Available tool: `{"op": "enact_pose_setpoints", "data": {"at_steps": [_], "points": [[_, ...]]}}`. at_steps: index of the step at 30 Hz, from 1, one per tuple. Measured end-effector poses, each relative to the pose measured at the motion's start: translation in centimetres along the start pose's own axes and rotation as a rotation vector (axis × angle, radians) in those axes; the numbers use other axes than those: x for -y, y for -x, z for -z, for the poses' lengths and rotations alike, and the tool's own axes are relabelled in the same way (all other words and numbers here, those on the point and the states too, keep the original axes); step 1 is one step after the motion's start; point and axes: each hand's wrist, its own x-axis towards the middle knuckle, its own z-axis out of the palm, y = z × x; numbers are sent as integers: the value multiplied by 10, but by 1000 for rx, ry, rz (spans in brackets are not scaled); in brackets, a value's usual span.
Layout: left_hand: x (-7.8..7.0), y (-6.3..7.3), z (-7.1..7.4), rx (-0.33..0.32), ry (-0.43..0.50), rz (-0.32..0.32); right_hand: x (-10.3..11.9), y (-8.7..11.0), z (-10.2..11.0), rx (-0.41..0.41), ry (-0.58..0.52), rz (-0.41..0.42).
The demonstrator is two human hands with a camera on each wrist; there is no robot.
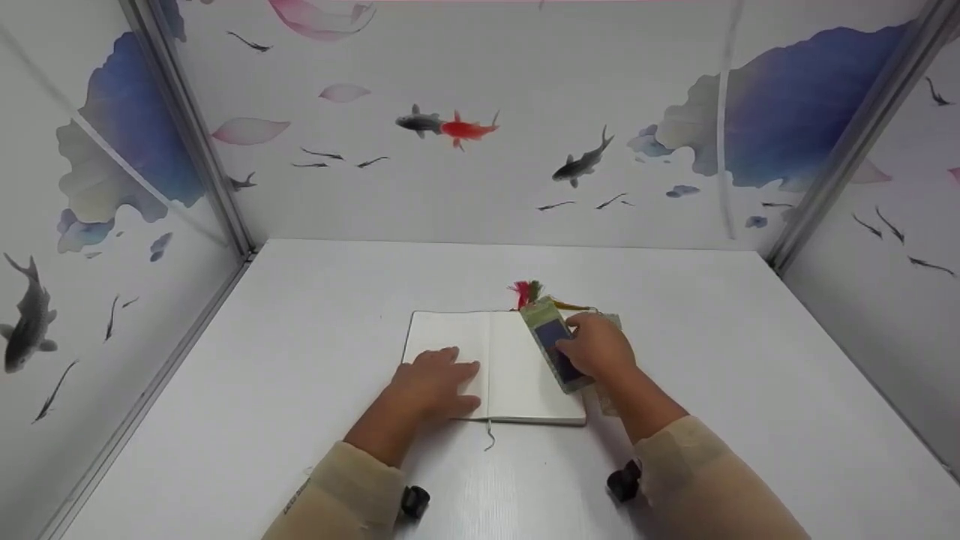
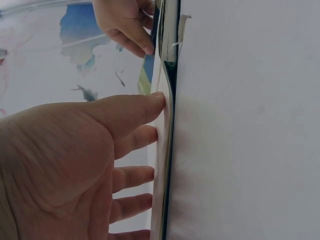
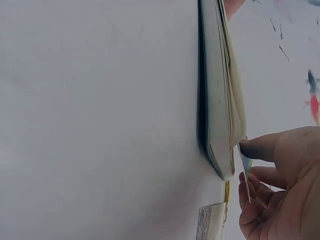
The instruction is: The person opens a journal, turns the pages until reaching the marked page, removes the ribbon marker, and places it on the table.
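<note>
The right hand [image 1: 604, 349] pinches a bookmark [image 1: 549, 330] over the right half of an open notebook [image 1: 517, 382]; the left hand [image 1: 433, 384], fingers spread, rests on the left.

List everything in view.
Open paper notebook: one, white pages, centre
Thin ribbon: one, pale, notebook's near edge
Rectangular card bookmark: one, green-blue, over right page
Flat card: at least one, pale, right of notebook
Fringed tassels: two, red, green, notebook's far edge
Thin cord: one, yellow, beside bookmark
Flat table: one, white, underneath
Printed walls: three, white, around table
Metal posts: two, grey, wall corners
Small devices: two, black, beside sleeves
Sleeves: two, beige, forearms
Left hand: one, on left page
Right hand: one, pinching bookmark
</note>
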Motion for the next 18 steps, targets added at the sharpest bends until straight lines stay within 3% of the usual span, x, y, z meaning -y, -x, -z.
{"op": "enact_pose_setpoints", "data": {"at_steps": [10, 18], "points": [[-4, 8, 7, 5, -5, -6, -14, -4, 15, 36, -454, -123], [-3, 8, 6, 1, 0, -3, -40, -11, 40, -15, -540, -160]]}}
